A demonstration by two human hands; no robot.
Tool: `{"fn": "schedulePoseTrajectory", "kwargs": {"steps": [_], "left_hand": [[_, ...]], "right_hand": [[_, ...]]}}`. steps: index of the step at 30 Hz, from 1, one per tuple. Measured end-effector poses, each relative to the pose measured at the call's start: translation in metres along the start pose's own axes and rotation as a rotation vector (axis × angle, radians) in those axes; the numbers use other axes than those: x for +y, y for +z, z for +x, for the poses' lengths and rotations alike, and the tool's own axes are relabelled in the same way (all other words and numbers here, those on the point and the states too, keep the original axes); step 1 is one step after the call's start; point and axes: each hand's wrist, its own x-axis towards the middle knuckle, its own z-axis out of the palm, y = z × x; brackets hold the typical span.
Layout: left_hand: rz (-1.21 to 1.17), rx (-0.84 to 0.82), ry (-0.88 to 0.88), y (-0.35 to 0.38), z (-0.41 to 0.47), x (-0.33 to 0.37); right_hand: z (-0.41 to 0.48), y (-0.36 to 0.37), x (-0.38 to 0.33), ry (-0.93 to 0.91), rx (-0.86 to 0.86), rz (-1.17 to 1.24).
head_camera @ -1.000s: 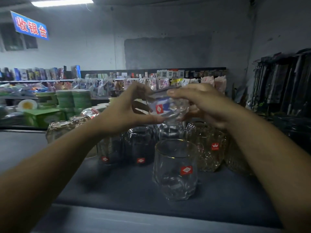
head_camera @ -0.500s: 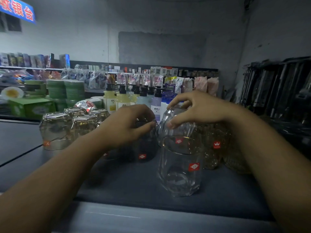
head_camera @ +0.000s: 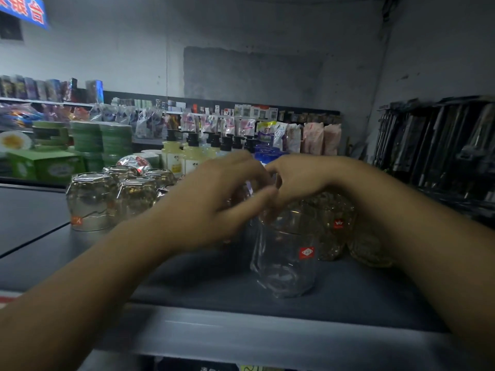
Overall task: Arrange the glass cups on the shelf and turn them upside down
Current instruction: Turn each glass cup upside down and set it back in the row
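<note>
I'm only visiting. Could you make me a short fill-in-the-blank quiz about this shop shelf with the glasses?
1. The front glass carries a ___ diamond-shaped sticker.
2. The glasses on the left stand ___, with their bases on top.
3. The pump bottles beyond the left hand have ___ pump tops.

Missing words: red; upside down; black.

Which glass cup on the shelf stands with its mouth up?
The clear cup with the red diamond sticker, alone near the front edge of the shelf. Its rim faces up; the cups at the left stand bases up.
</note>
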Motion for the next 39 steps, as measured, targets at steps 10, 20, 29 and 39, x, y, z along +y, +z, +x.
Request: {"fn": "schedulePoseTrajectory", "kwargs": {"steps": [10, 20, 29, 39], "left_hand": [[-0.130, -0.183, -0.056, 0.019, -0.027, 0.028], [-0.420, -0.098, -0.250, 0.018, -0.033, 0.031], [-1.066, 0.263, -0.505, 0.016, -0.054, 0.050], [-0.517, 0.032, -0.463, 0.002, -0.072, 0.031]], "right_hand": [[0.006, 0.004, -0.007, 0.048, -0.053, -0.028], [-0.067, 0.038, 0.006, 0.032, 0.587, 0.319], [-0.117, 0.097, -0.040, 0.045, 0.622, 1.331], [-0.144, 0.057, -0.040, 0.123, 0.586, 0.778]]}}
